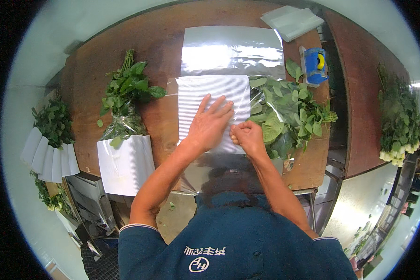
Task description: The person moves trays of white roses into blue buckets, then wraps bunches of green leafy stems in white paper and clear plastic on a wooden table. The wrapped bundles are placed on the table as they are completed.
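Pressing lightly on the white corrugated sheet (191, 100), my left hand (213, 122) lies palm down with its fingers apart, clamped on nothing. At the sheet's right edge, my right hand (248, 135) is curled, thumb and fingertips drawn together; I cannot tell whether a film edge or a bit of tape is caught between them. The leafy bunch (308, 109) lies just right of the sheet, stems pointing away from it, its foliage partly under clear film (271, 100); whatever heads it bears are hidden. Beyond the sheet, a shiny film sheet (233, 53) shows. Well left of it rests a wrapped bunch (126, 163), white-sleeved at the near end, stems at the far end; to its far right stands the blue tape dispenser (315, 65). I judge the step in hand to be closing the wrapping around the bunch. The next move, in my judgement, calls for holding the sheet flat with the left palm while the right fingers secure its edge without creasing it.
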`<state>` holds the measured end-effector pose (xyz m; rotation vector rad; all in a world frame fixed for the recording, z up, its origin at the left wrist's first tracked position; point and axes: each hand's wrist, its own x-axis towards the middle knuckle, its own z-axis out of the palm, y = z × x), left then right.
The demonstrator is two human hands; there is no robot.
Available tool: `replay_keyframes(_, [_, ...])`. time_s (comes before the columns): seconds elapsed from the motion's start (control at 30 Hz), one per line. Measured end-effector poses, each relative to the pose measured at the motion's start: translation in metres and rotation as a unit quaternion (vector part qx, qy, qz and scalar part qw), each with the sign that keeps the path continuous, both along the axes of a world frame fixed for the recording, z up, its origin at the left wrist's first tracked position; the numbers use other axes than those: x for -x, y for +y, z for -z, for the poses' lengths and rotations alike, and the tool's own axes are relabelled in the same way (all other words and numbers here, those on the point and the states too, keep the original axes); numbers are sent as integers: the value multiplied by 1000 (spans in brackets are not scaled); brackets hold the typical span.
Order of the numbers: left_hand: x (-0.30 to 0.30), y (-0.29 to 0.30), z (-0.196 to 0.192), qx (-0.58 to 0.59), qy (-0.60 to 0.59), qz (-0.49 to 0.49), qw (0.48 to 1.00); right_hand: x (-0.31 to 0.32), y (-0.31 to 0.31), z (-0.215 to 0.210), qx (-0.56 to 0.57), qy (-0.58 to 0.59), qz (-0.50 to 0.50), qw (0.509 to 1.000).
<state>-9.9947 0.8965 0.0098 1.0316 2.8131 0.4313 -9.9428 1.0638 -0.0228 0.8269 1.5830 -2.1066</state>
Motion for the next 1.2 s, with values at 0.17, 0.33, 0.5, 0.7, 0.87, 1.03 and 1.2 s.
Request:
replay_keyframes(0.17, [6,3,-4,10,0,-3,1000,-5,6,16,-80,11,-97,992])
replay_keyframes(0.33, [2,3,-4,-20,-19,-8,1000,-32,14,9,-306,128,-200,922])
replay_keyframes(0.5, [-1,2,-6,-6,-28,-6,1000,-49,40,-32,-303,138,-303,893])
replay_keyframes(0.7, [1,-24,-39,15,-88,2,996,22,166,-112,-156,151,-124,968])
replay_keyframes(0.87, [-1,-53,-50,11,-31,-46,998,148,307,-35,-410,255,63,873])
replay_keyframes(1.03, [-5,-58,-37,6,-38,-62,997,201,341,12,-489,169,-92,851])
replay_keyframes(1.2, [-3,-56,-31,-6,-37,-69,997,181,338,-13,-399,163,-72,900])
